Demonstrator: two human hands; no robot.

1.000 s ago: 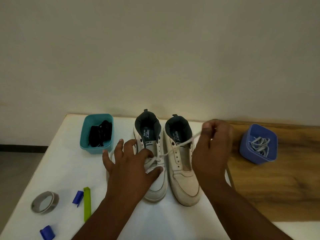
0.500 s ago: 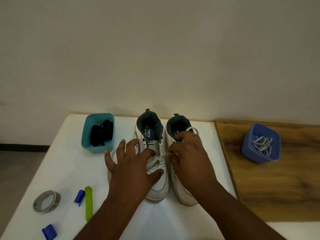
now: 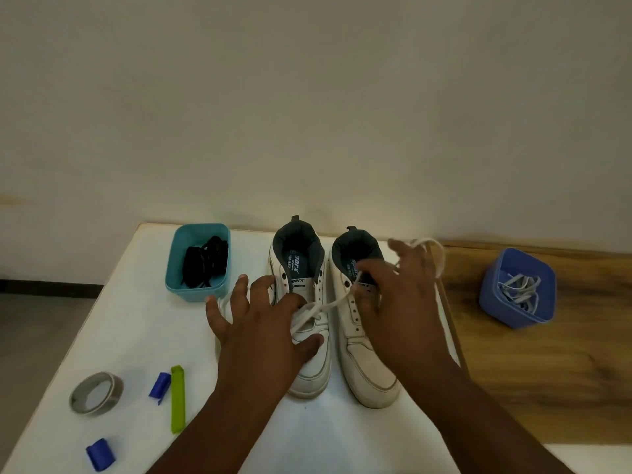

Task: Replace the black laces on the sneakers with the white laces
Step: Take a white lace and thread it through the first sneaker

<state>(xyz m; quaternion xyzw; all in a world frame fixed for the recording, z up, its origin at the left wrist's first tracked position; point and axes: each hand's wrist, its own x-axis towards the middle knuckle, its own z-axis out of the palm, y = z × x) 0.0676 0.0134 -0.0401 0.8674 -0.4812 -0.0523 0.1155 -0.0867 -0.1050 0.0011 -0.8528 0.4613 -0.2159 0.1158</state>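
Observation:
Two white sneakers stand side by side on the white table, toes toward me: the left sneaker (image 3: 309,367) and the right sneaker (image 3: 367,367). A white lace (image 3: 328,306) runs from the left sneaker's lower eyelets across to my right hand (image 3: 398,302), which pinches it above the right sneaker; the loose end loops behind my fingers. My left hand (image 3: 263,323) lies spread on the left sneaker's front, pressing it down. Black laces (image 3: 204,261) lie in a teal tub (image 3: 178,268). More white laces (image 3: 519,289) sit in a blue tub (image 3: 492,302).
A tape roll (image 3: 96,393), a green clip (image 3: 178,398) and two small blue pieces (image 3: 159,387) (image 3: 100,454) lie at the table's front left. A wooden surface (image 3: 547,371) adjoins on the right. The wall runs just behind the sneakers.
My right hand first dropped from a raised pull down to the eyelets, and now draws the white lace up and to the right again. My left hand stays on the left sneaker.

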